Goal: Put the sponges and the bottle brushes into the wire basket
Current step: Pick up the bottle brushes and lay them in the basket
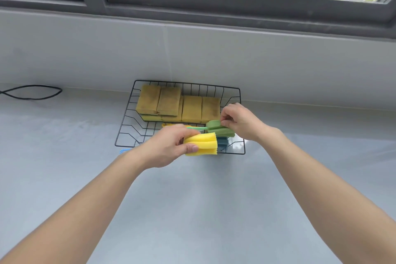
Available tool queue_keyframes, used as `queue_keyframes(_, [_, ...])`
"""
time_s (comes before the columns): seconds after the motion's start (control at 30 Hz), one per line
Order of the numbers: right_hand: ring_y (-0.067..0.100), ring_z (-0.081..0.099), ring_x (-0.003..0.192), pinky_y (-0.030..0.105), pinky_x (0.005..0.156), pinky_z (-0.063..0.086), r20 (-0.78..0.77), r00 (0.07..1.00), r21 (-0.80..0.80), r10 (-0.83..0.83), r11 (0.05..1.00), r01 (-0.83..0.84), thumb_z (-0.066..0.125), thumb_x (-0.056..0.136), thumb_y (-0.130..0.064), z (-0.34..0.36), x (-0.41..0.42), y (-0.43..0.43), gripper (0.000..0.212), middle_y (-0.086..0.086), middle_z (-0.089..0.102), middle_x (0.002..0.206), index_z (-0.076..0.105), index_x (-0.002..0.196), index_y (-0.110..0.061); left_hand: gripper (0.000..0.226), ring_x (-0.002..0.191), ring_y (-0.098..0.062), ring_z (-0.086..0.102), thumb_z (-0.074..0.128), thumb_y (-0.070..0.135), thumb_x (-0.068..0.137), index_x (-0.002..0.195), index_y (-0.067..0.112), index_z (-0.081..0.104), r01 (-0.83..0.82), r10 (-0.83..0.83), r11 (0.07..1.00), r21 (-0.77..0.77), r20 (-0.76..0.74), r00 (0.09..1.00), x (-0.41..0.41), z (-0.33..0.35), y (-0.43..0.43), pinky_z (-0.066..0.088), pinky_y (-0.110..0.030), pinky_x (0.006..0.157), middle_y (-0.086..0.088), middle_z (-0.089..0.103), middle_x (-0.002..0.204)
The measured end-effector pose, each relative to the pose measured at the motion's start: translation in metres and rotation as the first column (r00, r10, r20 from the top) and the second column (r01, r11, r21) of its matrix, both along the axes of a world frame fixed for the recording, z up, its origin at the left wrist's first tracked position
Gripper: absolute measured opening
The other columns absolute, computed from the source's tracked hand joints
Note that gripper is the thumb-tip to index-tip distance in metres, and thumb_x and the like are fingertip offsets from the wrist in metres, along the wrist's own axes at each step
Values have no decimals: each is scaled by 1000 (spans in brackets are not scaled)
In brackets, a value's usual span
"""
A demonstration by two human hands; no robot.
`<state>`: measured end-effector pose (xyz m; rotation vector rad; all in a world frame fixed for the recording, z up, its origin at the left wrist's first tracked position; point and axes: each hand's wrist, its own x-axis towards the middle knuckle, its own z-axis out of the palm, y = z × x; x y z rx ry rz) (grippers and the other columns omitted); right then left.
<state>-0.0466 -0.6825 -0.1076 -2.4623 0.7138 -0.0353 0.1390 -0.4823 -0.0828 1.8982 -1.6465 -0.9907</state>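
- The left hand (171, 146) is closed round the yellow brush (201, 146), thumb across the near face of its ribbed foam head, fingers over the top.
- That yellow head sits at the basket's near edge, just right of the left thumb.
- The right hand (240, 122) pinches the green brush (218, 129) by its foam head, thumb and forefinger closed on the upper end, other fingers curled.
- A thin green handle runs leftward from the right hand toward the left-hand knuckles.
- Below the right hand and just beyond the yellow head lies a blue brush (222, 142), mostly hidden; its head is inside the basket.
- The basket (126, 118), black wire, stands on the grey counter (192, 210) under both hands.
- Beyond both hands, along the far side of the basket, the sponges (180, 103) are packed in a row, yellow with worn tops, some stacked on others.
- A yellow handle lies on the basket floor just past the left fingers.
- Far to the left of the left hand, a black cable (32, 92) loops on the counter by the wall.
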Motion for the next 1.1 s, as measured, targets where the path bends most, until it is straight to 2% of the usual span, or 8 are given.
queue_keyframes(0.13, [23,42,89,38,78,41,7,1000,-45,6,999,-6,63,90,-6,-14,6,-9,11,-3,54,87,60,84,-14,44,90,-16,52,61,39,95,137,27,56,4,-1,1000,-24,113,994,-1,-10,-27,42,-29,78,0,56,106])
queue_keyframes(0.43, [24,44,85,32,73,34,65,998,-28,16,1000,-14,67,88,-6,-32,5,-21,6,-3,54,84,63,84,-8,48,108,-22,52,61,40,94,138,23,53,68,-58,996,-57,164,985,-27,-55,-69,43,-36,92,-3,58,117])
queue_keyframes(0.6, [23,48,87,38,77,43,103,995,34,-3,999,0,69,88,-9,-32,3,-27,4,-3,56,84,66,86,-8,50,108,-25,45,64,41,91,137,22,56,81,-45,987,-138,243,969,-38,-77,-72,41,-41,96,-5,60,115])
queue_keyframes(0.7, [26,51,93,43,83,45,89,996,53,7,999,-12,68,90,-13,-29,2,-26,6,4,62,91,69,92,-7,50,106,-24,42,68,43,87,134,26,59,20,35,977,-213,250,968,-41,-86,-70,43,-43,94,-2,52,111])
queue_keyframes(0.8, [27,52,99,43,88,45,76,997,63,-2,998,-3,67,91,-17,-25,-4,-22,15,8,63,99,71,103,-8,55,107,-21,38,72,49,82,133,33,58,-39,96,971,-237,235,967,-42,-91,-67,43,-42,95,2,42,113])
queue_keyframes(0.87, [25,54,104,40,92,45,63,998,90,-2,996,-3,70,90,-23,-22,-10,-21,26,8,61,106,70,113,-10,63,113,-19,37,72,56,77,134,37,54,-69,110,968,-241,160,981,-40,-92,-66,41,-42,99,4,41,119])
queue_keyframes(1.0, [14,52,113,29,98,42,10,1000,162,18,987,-20,76,84,-40,-19,-21,-19,56,1,54,123,60,132,-17,72,142,-19,29,60,63,84,147,32,42,-119,126,973,-195,25,992,-30,-94,-70,29,-43,115,3,34,155])
queue_keyframes(1.1, [11,49,120,26,102,41,-18,999,153,31,988,-28,78,78,-50,-23,-27,-18,72,-3,50,131,54,138,-19,74,148,-15,24,57,58,90,153,26,34,-69,76,989,-127,49,996,-28,-97,-75,24,-41,120,5,27,163])
